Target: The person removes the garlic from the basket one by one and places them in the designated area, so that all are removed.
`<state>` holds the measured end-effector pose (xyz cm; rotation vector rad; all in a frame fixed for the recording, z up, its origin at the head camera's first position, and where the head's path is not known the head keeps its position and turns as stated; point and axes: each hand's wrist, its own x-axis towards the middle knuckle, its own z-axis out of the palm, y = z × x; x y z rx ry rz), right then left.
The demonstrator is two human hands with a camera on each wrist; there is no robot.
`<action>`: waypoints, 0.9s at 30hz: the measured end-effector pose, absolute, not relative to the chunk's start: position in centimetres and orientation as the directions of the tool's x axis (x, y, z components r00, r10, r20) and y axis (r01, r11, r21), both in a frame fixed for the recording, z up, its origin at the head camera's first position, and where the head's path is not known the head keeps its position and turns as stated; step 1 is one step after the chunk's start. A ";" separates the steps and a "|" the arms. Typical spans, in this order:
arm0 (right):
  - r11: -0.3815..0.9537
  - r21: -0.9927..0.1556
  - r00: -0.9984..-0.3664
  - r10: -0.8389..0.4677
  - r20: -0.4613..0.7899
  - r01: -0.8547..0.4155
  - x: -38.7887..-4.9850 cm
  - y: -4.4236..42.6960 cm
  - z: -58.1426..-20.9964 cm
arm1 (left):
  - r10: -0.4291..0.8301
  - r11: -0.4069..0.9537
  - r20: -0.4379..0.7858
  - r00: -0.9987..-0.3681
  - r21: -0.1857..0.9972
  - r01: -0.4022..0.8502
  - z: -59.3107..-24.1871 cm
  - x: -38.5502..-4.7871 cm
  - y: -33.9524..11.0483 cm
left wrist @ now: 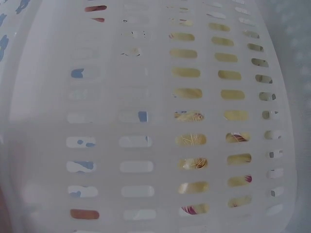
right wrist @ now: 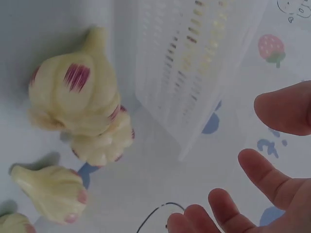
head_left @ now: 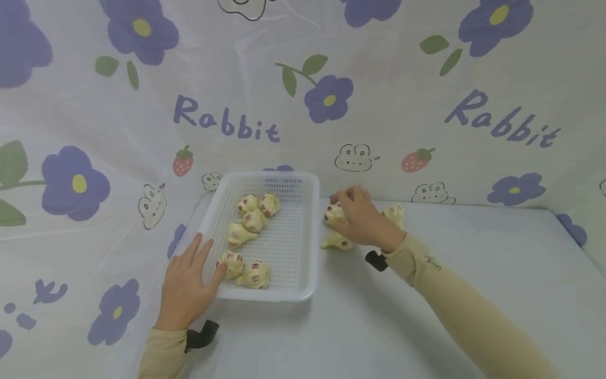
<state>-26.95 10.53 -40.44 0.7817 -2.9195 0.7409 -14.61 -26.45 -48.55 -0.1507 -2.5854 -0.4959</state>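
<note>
A white perforated plastic basket (head_left: 311, 247) holds several garlic bulbs (head_left: 240, 235), cream with purplish-red patches. My left hand (head_left: 185, 287) rests at its near left side, fingers spread and fairly straight, thumb over the rim. The left wrist view is filled by the slotted basket wall (left wrist: 102, 116), with garlic showing through. To the right of the basket, my right hand (head_left: 362, 221) hovers above loose garlic bulbs (head_left: 337, 241). In the right wrist view its fingers are apart with nothing between them, and a large garlic bulb (right wrist: 75, 92) lies beside smaller ones (right wrist: 51, 194).
Everything stands on a pale table (head_left: 473, 273). Behind and to the left hangs a white curtain (head_left: 388, 89) printed with purple flowers, strawberries and "Rabbit" lettering. Another garlic bulb (head_left: 395, 215) lies beyond my right wrist. Black wrist mounts (head_left: 376, 260) show at both sleeves.
</note>
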 end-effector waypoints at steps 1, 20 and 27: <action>0.752 -0.437 -0.865 -0.478 0.155 -0.494 -26.9 10.4 -40.4 | 0.015 0.927 0.496 -0.868 0.319 0.198 -48.6 -14.7 -26.5; 0.619 -0.320 -0.682 -0.719 0.137 -0.717 -24.5 5.1 -38.9 | 0.016 0.931 0.500 -0.866 0.309 0.196 -48.8 -15.0 -26.5; 0.546 -0.267 -0.593 -0.793 0.142 -0.794 -23.9 2.8 -38.2 | 0.014 0.929 0.495 -0.869 0.315 0.194 -48.8 -15.0 -26.6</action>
